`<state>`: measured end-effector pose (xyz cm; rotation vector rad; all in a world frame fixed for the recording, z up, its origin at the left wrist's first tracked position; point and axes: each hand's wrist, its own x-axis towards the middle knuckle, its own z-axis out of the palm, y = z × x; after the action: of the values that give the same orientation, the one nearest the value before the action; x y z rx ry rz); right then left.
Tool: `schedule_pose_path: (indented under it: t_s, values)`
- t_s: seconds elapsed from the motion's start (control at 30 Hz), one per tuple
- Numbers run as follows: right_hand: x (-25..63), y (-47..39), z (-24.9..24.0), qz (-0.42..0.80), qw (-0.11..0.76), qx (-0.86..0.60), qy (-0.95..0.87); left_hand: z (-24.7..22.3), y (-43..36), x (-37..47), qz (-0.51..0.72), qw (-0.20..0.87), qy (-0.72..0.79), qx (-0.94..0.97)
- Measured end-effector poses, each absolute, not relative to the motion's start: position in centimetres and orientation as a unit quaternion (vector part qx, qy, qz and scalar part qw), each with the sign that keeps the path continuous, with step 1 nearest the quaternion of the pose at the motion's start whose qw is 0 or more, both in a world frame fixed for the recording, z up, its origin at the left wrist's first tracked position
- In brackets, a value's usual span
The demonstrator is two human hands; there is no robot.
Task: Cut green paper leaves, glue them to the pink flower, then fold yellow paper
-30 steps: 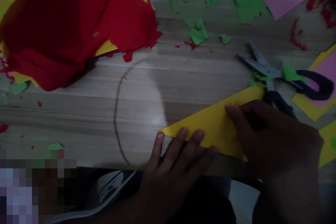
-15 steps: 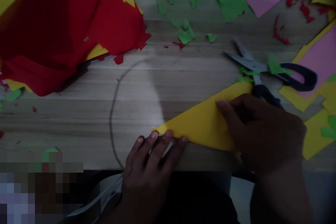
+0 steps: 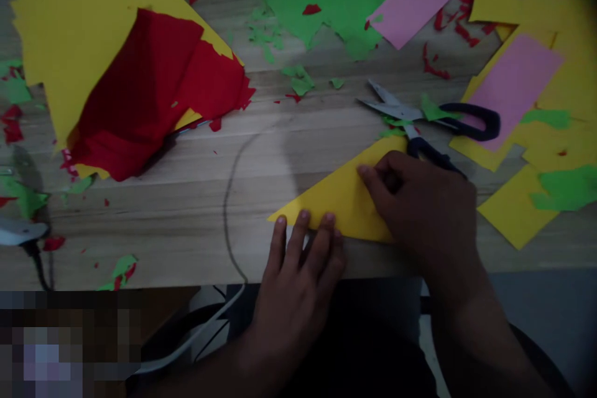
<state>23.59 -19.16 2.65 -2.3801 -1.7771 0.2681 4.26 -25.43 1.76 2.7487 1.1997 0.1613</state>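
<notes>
On your left, crumpled red paper (image 3: 153, 99) lies over yellow sheets (image 3: 69, 25). Your left hand (image 3: 298, 283) has its fingers slightly spread, gripping nothing, tips along the near edge of the triangular yellow paper (image 3: 333, 202) on the wooden table (image 3: 181, 224). Your right hand (image 3: 420, 205) curls over its wider end; whether those fingers pinch it, I cannot tell. Just beyond, scissors (image 3: 400, 111) lie, blades parted, one handle overlapping a pink strip (image 3: 517, 90).
</notes>
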Motion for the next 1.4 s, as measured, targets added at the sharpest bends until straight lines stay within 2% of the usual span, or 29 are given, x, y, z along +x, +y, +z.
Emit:
schedule_pose_path:
  t_s: [0.23,0.37,0.5,0.67,1.07,1.4]
  values:
    - [23.2,-19.6,3.5,0.097,0.061,-0.788,-0.604,1.2,-25.7,5.6,0.060,0.044,0.431,0.899]
    - [20.4,-23.0,5.3,0.051,0.163,-0.745,-0.644,0.4,-26.3,5.5,0.079,0.047,0.426,0.900]
    - [18.0,-26.9,3.3,0.108,0.239,-0.627,-0.733,-0.2,-26.2,5.1,0.086,0.041,0.425,0.900]
    - [18.4,-28.6,0.0,0.110,0.190,-0.636,-0.739,0.1,-25.9,4.3,0.090,0.031,0.401,0.911]
    - [18.2,-29.4,0.2,0.116,0.176,-0.604,-0.769,0.1,-28.2,2.8,0.074,0.027,0.470,0.879]
    - [17.7,-30.3,-1.8,0.065,0.177,-0.617,-0.764,0.6,-28.6,-2.1,0.081,-0.005,0.556,0.827]
